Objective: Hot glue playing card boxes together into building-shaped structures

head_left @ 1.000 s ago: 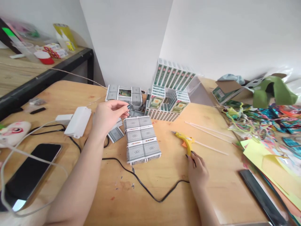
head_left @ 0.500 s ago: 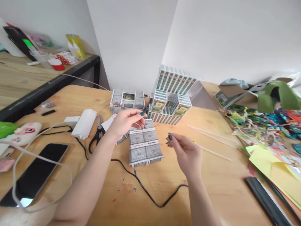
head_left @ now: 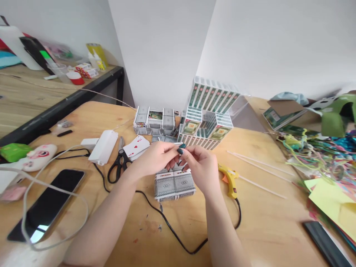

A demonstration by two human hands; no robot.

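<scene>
My left hand point(head_left: 162, 157) and my right hand point(head_left: 198, 163) meet fingertip to fingertip above a block covered in playing cards point(head_left: 175, 185). Both are closed in a pinch; whatever lies between the fingertips is too small to make out. The block shows grey patterned card backs, and its far part is hidden under my hands. Right of my right hand lies a yellow hot glue gun point(head_left: 229, 180). Loose playing cards point(head_left: 136, 146), a red ace on top, and black-handled scissors point(head_left: 119, 163) are left of my left hand.
Behind stand another card-covered piece point(head_left: 154, 120) and stacked card boxes point(head_left: 213, 96). White glue sticks point(head_left: 261, 186) lie to the right, near yellow paper point(head_left: 330, 200) and tangled strings. A phone point(head_left: 47, 204), white cable and white power box point(head_left: 103, 147) occupy the left. A black cord crosses the front.
My hands have come together over the block; they were apart before. The view has shifted slightly, and the glue gun and ace card now show.
</scene>
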